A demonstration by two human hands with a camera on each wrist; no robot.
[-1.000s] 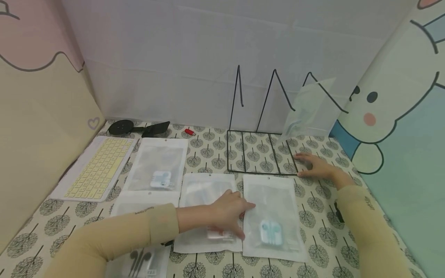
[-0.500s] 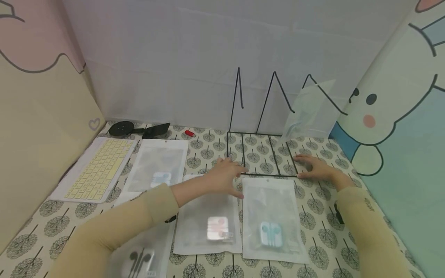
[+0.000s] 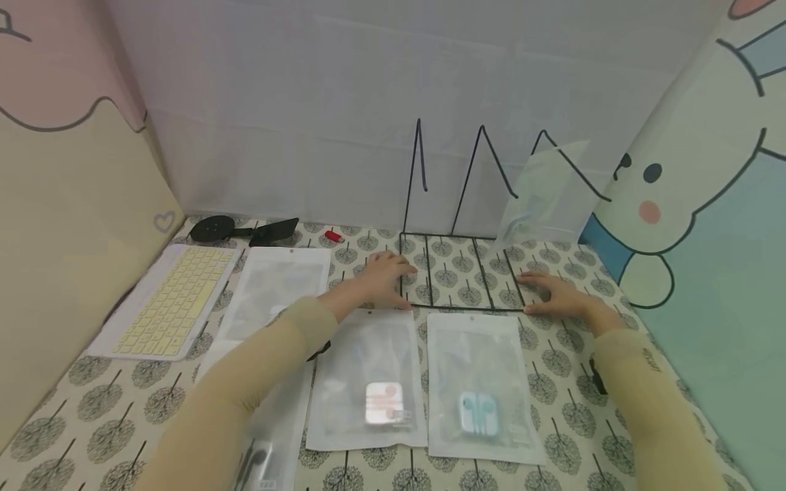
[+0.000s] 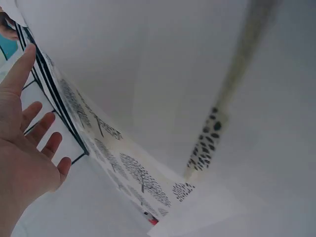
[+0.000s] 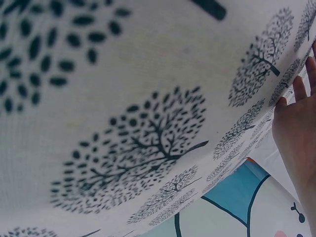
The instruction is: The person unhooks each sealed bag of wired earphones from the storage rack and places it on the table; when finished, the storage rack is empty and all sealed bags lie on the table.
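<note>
A black wire rack (image 3: 460, 307) with tall bent dividers lies at the back of the table. Its rightmost part bears a translucent pouch (image 3: 543, 184), standing on a slant. My left hand (image 3: 382, 279) is at the rack's left front corner, thumb and fingers apart; the left wrist view shows that hand (image 4: 24, 143) with its fingers spread and nothing in it. At the opposite end, my right hand (image 3: 555, 298) rests low, fingertips right at the frame's right side. In front lie a zip pouch with pink earphones (image 3: 383, 404) and one with blue earphones (image 3: 479, 414).
More white pouches (image 3: 288, 262) lie left of centre, partly under the left sleeve. A yellow-keyed keyboard (image 3: 172, 300) sits at the left. Behind it are a black folding stand (image 3: 245, 232) and a red USB stick (image 3: 334, 236). Fabric walls enclose the back and sides.
My left hand has moved from over the front pouches back to the rack's left side, uncovering the pink earphones. The right hand has stayed in place.
</note>
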